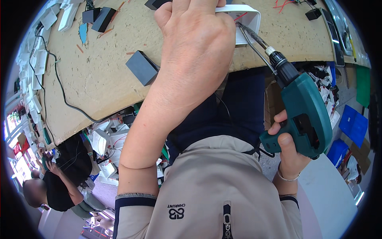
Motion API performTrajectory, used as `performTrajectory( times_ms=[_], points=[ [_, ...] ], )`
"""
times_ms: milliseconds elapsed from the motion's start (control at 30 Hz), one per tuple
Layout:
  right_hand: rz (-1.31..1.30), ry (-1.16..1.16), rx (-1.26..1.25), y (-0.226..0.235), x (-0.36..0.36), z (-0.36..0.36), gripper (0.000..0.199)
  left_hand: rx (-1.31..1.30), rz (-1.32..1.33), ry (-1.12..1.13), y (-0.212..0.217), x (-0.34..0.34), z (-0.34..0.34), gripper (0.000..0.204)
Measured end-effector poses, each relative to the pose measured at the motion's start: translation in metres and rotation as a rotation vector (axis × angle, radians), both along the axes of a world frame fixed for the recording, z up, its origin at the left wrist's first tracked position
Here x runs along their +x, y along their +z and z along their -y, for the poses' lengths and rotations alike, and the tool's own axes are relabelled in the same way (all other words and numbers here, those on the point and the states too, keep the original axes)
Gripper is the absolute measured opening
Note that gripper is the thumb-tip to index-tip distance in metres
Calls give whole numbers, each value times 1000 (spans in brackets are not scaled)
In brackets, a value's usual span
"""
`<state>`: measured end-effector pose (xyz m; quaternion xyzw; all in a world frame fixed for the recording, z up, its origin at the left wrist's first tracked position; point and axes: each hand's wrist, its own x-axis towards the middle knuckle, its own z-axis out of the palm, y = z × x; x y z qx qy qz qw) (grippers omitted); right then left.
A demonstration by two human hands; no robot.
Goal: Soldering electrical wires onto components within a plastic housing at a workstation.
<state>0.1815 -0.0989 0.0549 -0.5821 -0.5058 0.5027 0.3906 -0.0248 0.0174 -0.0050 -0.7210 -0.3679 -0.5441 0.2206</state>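
My right hand (292, 147) grips a green soldering gun (308, 111) by its handle. A thin metal feed tube runs beside its dark, narrow tip, which reaches into a white plastic housing (254, 20). A red wire (240, 16) shows inside the housing near the tip. My left hand (197, 44) is bent over the left side of the housing, palm down. The upper picture edge cuts off its curled fingers, so what they hold is hidden. Beside my left wrist lies a dark grey box-shaped block (142, 68) with a cable at its side.
More dark blocks (104, 19) and copper-coloured strips lie on the worn tan table (99, 63). A black cable (65, 97) crosses its left side, near stacked white housings (39, 59). Bins of white parts (101, 141) sit below the table edge. Another person (59, 187) works at lower left.
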Motion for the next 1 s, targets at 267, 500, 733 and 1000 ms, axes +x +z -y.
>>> performTrajectory(
  times_ms=[267,500,733,1000],
  points=[
    [6,-10,-9,3,-3,1,58,-3,14,-10,0,0,0,5],
    [34,10,-30,2,3,2,58,-345,-130,128,36,7,24,5],
    [12,2,50,0,-1,1,61,-559,-302,269,42,4,34,5],
    [6,10,38,2,2,1,62,-365,-97,125,34,9,25,4]
  ],
)
